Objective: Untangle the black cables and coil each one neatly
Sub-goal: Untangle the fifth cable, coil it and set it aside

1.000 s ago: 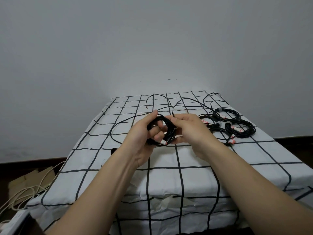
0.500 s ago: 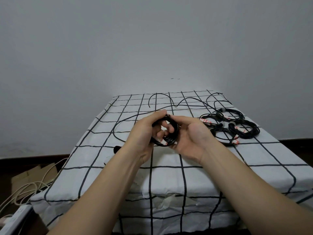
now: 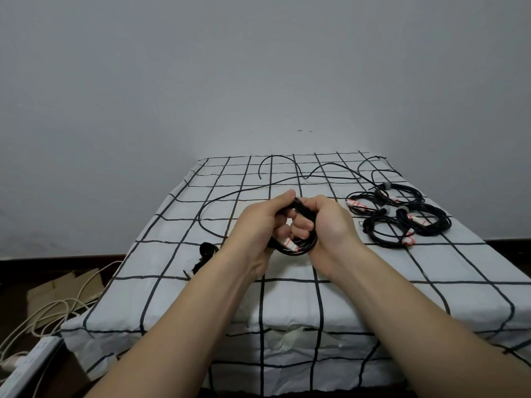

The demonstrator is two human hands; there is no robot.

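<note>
Over the middle of the checked tablecloth [image 3: 359, 297] both my hands hold one small black cable coil [image 3: 298, 247] with a white and red tag at its lower edge. My left hand [image 3: 258, 225] grips the coil's left side, thumb on top. My right hand [image 3: 327, 228] curls round its right side, fingers through the loop. A loose black cable [image 3: 218, 200] trails from the coil, loops left and runs along the far part of the table. Several coiled black cables [image 3: 402, 222] with red and white tags lie at the right.
A small black object [image 3: 207, 251] lies on the cloth left of my left wrist. On the floor at the left are beige cords [image 3: 43, 314], a white power strip [image 3: 26, 360] and flat cardboard [image 3: 66, 285]. A grey wall stands behind the table.
Both hands have closed tighter round the coil and my right palm has turned more toward me. The view has shifted slightly left.
</note>
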